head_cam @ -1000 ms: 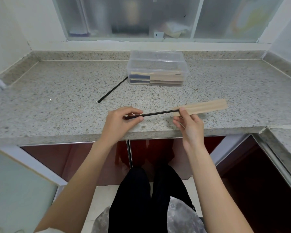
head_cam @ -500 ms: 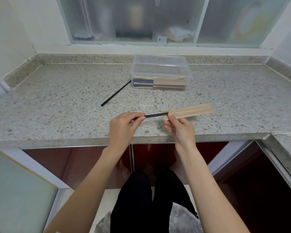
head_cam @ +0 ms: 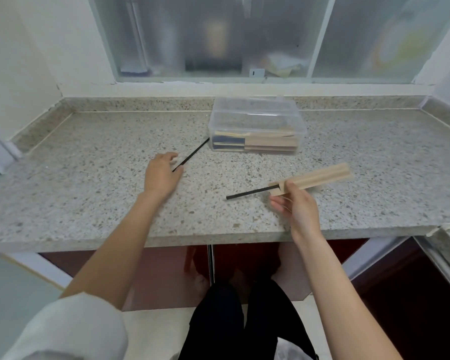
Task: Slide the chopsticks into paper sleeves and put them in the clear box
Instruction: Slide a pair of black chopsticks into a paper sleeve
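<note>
On the speckled stone counter [head_cam: 94,178], the right hand [head_cam: 295,203] pinches the open end of a tan paper sleeve [head_cam: 320,176], with a black chopstick [head_cam: 250,192] sticking out of it toward the left. The left hand [head_cam: 161,172] reaches over the near end of a second black chopstick [head_cam: 192,153] lying on the counter; whether it grips is unclear. Near the back edge stands a clear box [head_cam: 255,113] holding sleeved chopsticks.

Soft even daylight through the frosted window [head_cam: 218,37], faint shadows on the surface [head_cam: 89,178], both hands motion-blurred, wide-angle bending at the frame edges.
</note>
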`<state>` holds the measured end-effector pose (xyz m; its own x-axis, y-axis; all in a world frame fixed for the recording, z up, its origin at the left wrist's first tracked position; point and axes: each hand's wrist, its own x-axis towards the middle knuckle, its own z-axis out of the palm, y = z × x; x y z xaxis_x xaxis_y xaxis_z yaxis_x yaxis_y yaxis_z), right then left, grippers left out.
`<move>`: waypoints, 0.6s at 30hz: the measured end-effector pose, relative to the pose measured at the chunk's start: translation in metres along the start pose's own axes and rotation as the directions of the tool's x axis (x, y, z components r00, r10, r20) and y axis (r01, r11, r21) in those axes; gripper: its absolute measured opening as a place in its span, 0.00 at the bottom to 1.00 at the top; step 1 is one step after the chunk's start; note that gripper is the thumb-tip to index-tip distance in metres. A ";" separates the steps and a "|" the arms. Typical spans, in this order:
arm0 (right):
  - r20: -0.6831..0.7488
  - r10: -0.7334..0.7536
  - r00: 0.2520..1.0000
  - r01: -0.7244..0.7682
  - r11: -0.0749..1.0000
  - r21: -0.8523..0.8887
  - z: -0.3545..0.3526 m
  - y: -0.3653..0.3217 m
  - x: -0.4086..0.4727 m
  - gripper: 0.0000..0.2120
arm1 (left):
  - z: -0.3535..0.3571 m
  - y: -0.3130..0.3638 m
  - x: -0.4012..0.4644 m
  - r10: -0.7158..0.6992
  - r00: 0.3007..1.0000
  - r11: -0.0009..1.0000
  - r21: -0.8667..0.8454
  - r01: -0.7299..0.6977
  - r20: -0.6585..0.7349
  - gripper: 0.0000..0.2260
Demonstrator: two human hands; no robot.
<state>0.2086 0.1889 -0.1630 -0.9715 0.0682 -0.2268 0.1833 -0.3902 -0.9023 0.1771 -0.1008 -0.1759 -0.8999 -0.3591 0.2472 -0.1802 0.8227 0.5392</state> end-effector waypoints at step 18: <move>0.004 0.025 1.000 -0.025 0.976 0.218 0.000 0.007 0.004 0.06 | -0.014 -0.010 -0.099 0.081 0.974 0.975 -0.188 -0.122 -0.210 0.11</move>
<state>0.2058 0.1863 -0.1705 -0.9673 0.0543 -0.2477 0.1707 -0.5828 -0.7945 0.2738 -0.0797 -0.1941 -0.8083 -0.3756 0.4533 0.0085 0.7625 0.6469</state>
